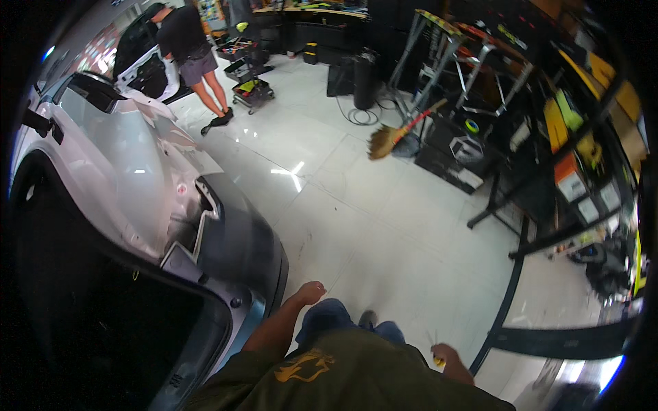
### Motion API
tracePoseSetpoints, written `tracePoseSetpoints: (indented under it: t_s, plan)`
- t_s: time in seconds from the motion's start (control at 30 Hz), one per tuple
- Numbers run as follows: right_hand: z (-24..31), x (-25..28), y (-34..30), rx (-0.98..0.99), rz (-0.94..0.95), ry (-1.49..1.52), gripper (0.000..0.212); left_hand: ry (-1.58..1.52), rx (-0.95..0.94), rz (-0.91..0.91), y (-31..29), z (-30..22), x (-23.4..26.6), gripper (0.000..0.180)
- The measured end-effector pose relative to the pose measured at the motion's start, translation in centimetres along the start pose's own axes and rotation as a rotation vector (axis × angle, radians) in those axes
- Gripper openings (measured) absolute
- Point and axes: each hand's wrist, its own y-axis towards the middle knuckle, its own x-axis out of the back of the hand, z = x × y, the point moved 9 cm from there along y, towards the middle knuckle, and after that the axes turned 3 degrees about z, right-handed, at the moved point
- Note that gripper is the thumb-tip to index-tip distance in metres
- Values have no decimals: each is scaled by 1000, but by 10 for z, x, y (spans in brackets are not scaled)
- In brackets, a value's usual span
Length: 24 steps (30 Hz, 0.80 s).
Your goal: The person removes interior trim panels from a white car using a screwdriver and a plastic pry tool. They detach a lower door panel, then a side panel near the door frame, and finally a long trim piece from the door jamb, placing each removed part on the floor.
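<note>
My left hand [312,293] hangs beside the car's dark rear bumper [240,226], apart from it. Its fingers are loosely curled, and I see nothing in them. Low on the right, my right hand [449,355] is closed around a small tool with a yellow handle [439,361]. Thin metal points stick up from the grip; the tool's exact kind is too small to tell. The white car [123,164] stands along my left side, with body parts removed around its rear corner and bare painted metal showing. Its dark rear window [103,329] is nearest me.
Pale glossy floor tiles [356,219] stretch ahead. A broom [394,139] leans near black boxes [452,161] and stepladders [439,55]. A black metal frame [510,294] runs along my right. Farther off, a person [188,48] stands by another car's open door, next to a tool cart [250,89].
</note>
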Motion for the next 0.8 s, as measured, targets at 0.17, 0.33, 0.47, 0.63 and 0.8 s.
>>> tracePoseSetpoints:
  t_s: [0.17,0.33,0.47,0.63,0.8]
  plan:
    - [309,319,-44,318,-584,129,35,-935,530,-210,51,77,88,34]
    - [569,419,-86,565,-769,359,48,-686,699,-61,138,141,168,36]
    - [691,413,-68,441,-613,-27,47,-511,639,-186,243,192,303,42]
    - [777,378,-4,224,10,-125,37,-630,611,-389,336,240,481,41]
    - [913,416,29,633,116,-37,29,-587,787,-393,377,350,555,39]
